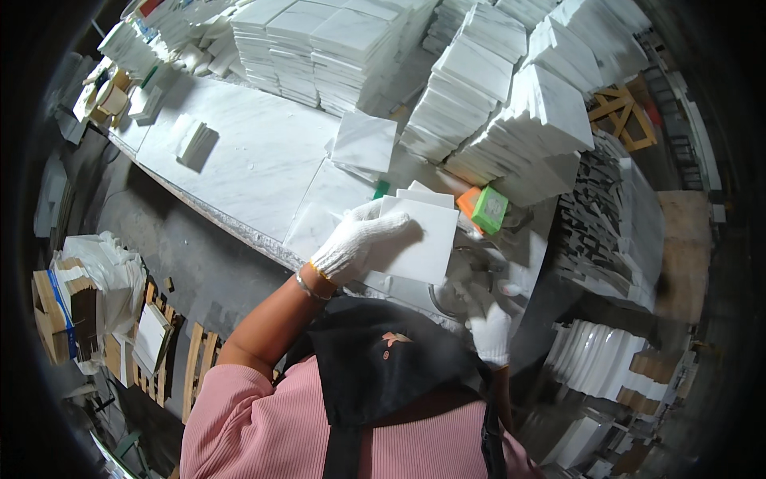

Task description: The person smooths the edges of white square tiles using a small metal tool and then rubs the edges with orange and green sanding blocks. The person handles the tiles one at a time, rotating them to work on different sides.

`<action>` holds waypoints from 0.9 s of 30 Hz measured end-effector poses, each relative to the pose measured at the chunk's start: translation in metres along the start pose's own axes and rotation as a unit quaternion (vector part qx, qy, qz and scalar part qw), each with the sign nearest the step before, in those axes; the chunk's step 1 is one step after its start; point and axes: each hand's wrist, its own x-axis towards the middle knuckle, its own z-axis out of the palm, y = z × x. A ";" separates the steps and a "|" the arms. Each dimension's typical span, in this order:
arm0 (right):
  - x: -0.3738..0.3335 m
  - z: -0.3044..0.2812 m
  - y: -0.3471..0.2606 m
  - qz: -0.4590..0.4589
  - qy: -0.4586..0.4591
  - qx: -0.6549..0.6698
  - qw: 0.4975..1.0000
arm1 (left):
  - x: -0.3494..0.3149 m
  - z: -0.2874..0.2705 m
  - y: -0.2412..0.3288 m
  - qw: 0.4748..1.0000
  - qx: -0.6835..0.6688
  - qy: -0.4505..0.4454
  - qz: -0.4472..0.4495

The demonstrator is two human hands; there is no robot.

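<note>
My left hand [359, 237], in a white knit glove, grips the left side of a square white stone tile [427, 235], its thumb lying over the tile's face. The tile is tilted up above the worktable, and corners of other white tiles [423, 191] show behind it. My right hand [488, 327], also gloved in white, is low on the right, below the tile. Its greyish fingers are curled beside a rounded grey thing [447, 299]; what they hold I cannot make out. Beyond the tile's right edge sit a green block [490, 210] and an orange block [468, 199].
A marble-topped worktable [247, 152] runs to the far left, with a small tile stack [190, 137] on it. Tall marble tile stacks [351, 48] line the back and right [535, 120]. A wooden pallet [199, 359] and wrapped goods [104, 279] stand on the left floor.
</note>
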 end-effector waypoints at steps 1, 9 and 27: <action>0.000 0.008 0.012 -0.031 0.017 -0.060 0.998 | -0.003 0.002 0.001 1.000 -0.010 0.006 -0.004; -0.008 0.015 0.017 -0.132 0.063 -0.250 0.957 | -0.006 0.004 -0.010 0.999 -0.030 -0.003 -0.035; 0.096 -0.007 -0.090 -0.009 -0.049 0.379 0.924 | -0.015 0.016 -0.012 0.999 0.018 -0.006 -0.029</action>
